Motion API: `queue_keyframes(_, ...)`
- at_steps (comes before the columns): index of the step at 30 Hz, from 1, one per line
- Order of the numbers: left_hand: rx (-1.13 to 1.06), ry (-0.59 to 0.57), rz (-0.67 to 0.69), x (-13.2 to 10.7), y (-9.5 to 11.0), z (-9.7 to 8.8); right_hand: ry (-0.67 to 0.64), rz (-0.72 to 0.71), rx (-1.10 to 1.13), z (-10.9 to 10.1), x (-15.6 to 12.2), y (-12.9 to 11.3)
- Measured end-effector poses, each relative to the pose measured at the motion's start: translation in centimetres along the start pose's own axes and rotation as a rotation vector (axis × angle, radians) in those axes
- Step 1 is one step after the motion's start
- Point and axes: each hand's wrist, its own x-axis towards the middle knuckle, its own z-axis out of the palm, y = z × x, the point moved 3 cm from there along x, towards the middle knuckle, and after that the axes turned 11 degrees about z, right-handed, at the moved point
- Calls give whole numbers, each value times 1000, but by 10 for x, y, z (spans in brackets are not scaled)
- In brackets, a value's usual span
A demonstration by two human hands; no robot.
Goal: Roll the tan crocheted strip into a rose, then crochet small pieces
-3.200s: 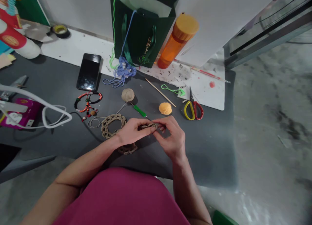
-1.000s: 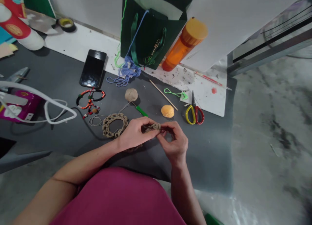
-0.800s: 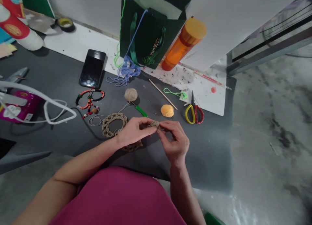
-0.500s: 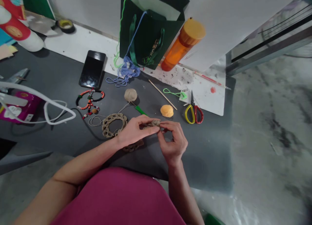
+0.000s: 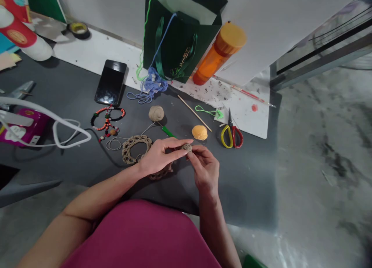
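Between the fingertips of both hands is a small tan crocheted piece (image 5: 187, 147). My left hand (image 5: 158, 155) pinches its left side, and my right hand (image 5: 205, 165) grips its right side with thumb and fingers. Left of my left hand lies a tan crocheted ring (image 5: 126, 148) with a lacy edge, and more crochet work (image 5: 159, 172) shows partly under that hand. A tan yarn ball (image 5: 156, 113) rests beyond, its strand running toward the ring. Close to the left fingers lies a green-handled tool (image 5: 169, 132); its far end is hard to make out.
Right of the hands lie scissors (image 5: 231, 134) and an orange-yellow yarn ball (image 5: 199, 133). Beyond are a thin wooden stick (image 5: 194, 112), blue yarn (image 5: 152, 84), a dark green paper bag (image 5: 180, 39) and an orange bottle (image 5: 217, 55). A phone (image 5: 111, 82) and beaded bracelet (image 5: 107, 119) lie left.
My right hand has turned and shifted slightly left, its fingers closing in around the small crocheted piece. That piece now shows more clearly between the fingertips. The left hand has barely moved.
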Motion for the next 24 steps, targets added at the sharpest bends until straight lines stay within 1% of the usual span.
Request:
queue_keyframes(3,-59,9,-61,0,-3,1,14,21,84,0,3,6)
queue_keyframes(7,-129,22,-131,1,-6,3,-5,86,221,2,7,14)
queue_keyframes(11,-206,26,-190,1,-5,7,27,105,219,5,8,17)
queue_keyframes(14,-269,32,-171,1,-6,7,59,104,226,6,7,17)
queue_keyframes(17,-268,56,-149,2,-10,6,54,79,195,8,7,17)
queue_keyframes(20,-210,73,-169,2,-13,5,103,35,164,7,4,14)
queue_keyframes(22,-173,80,-179,2,-12,4,151,-33,122,7,1,10)
queue_keyframes(24,-166,86,-189,1,-9,4,183,-141,60,8,-3,5)
